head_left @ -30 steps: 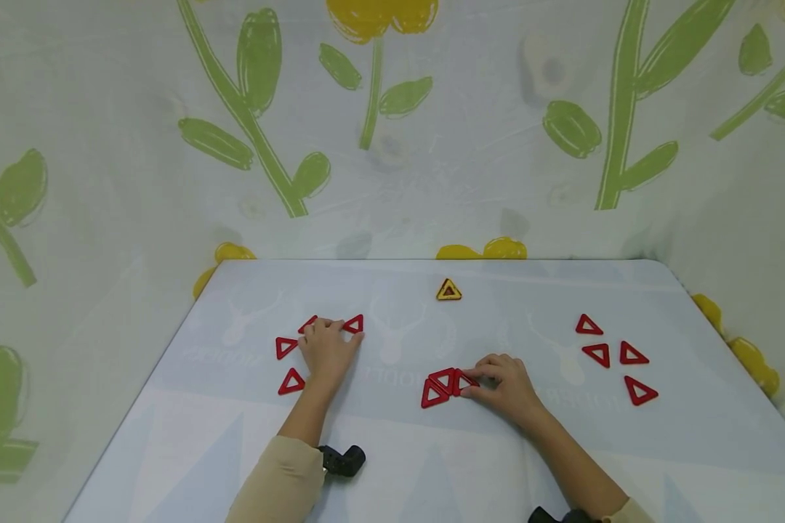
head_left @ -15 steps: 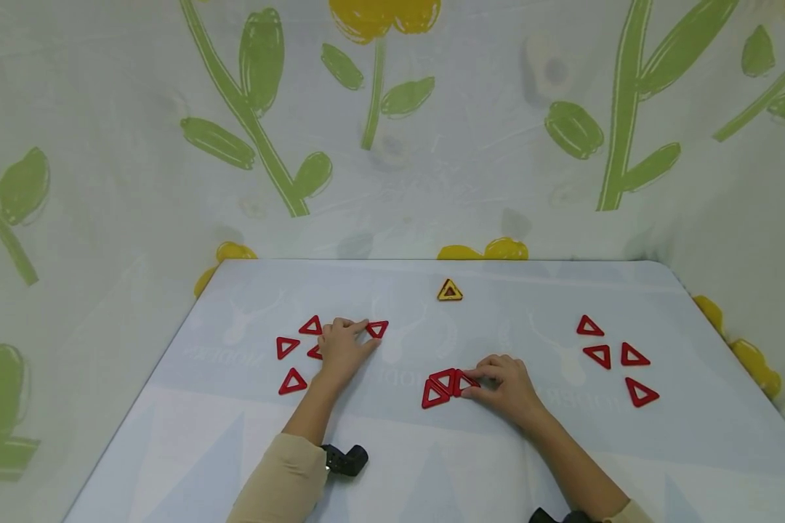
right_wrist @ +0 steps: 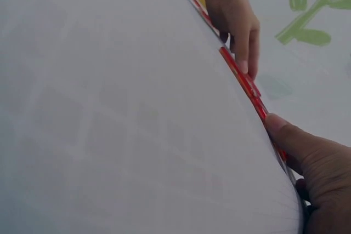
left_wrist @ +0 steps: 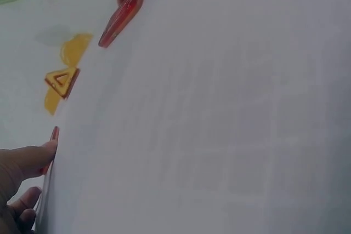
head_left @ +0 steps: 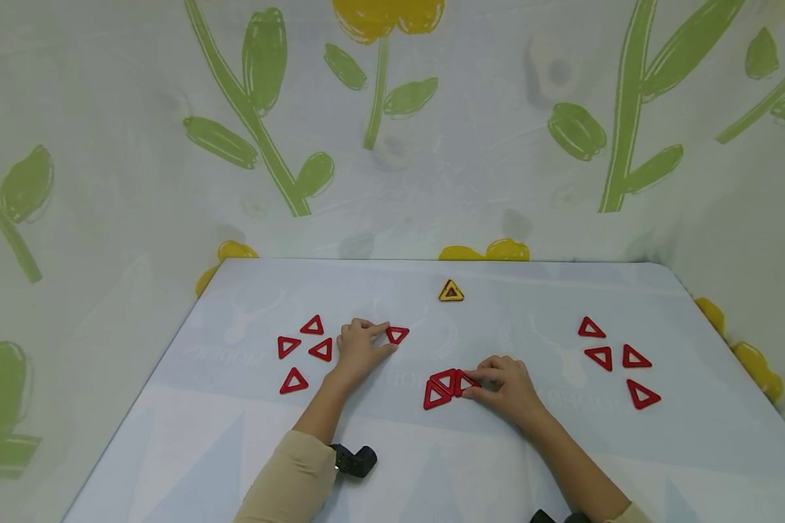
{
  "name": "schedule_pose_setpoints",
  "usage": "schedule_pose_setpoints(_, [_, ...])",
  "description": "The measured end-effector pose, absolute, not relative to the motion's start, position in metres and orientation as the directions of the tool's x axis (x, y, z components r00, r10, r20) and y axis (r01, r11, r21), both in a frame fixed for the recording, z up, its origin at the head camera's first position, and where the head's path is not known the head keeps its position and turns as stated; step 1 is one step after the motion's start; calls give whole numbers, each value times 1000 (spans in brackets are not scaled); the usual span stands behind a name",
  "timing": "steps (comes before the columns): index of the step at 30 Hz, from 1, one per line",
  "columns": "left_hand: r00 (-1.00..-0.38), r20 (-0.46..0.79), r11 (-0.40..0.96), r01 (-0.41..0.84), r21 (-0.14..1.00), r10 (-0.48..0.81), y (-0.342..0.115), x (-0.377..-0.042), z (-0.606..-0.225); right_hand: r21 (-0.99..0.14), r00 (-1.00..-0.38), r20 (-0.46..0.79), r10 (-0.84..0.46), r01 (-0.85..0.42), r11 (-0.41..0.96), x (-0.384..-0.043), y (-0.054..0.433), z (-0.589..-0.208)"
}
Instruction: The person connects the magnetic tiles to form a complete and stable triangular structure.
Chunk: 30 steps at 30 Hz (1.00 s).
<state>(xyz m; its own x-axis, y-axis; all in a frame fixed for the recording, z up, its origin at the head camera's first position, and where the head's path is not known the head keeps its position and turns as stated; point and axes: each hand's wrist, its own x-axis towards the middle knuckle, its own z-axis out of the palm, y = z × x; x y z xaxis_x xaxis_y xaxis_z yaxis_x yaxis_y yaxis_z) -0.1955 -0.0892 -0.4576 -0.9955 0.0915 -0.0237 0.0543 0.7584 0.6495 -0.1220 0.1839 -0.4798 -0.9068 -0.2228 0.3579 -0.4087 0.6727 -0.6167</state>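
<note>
In the head view my left hand (head_left: 360, 350) pinches a red triangle frame tile (head_left: 397, 334) between thumb and finger, left of the table's middle. Three red triangle tiles (head_left: 443, 383) sit edge to edge in a small fan nearer the front. My right hand (head_left: 509, 388) holds the rightmost tile (head_left: 466, 383) of that fan by its right corner. The left wrist view shows my left thumb (left_wrist: 33, 157) on its tile, seen edge-on. In the right wrist view my right thumb (right_wrist: 288, 132) presses the row of red tiles (right_wrist: 244, 83).
Several loose red triangles (head_left: 294, 381) lie at the left, several more (head_left: 642, 394) at the right. A yellow triangle (head_left: 451, 291) with a red centre lies near the back edge of the white table (head_left: 392, 465). Behind it hangs a flower-patterned cloth (head_left: 464, 181).
My left hand has drawn one red triangle away from the left group, rightward, turning it along the way. My right hand stays at the fan of tiles.
</note>
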Motion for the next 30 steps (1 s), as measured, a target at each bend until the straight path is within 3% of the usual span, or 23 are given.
schedule_pose_setpoints(30, [-926, -70, 739, 249, 626, 371, -63, -188, -459, -613, -924, 316, -216, -373, 696, -123, 183, -479])
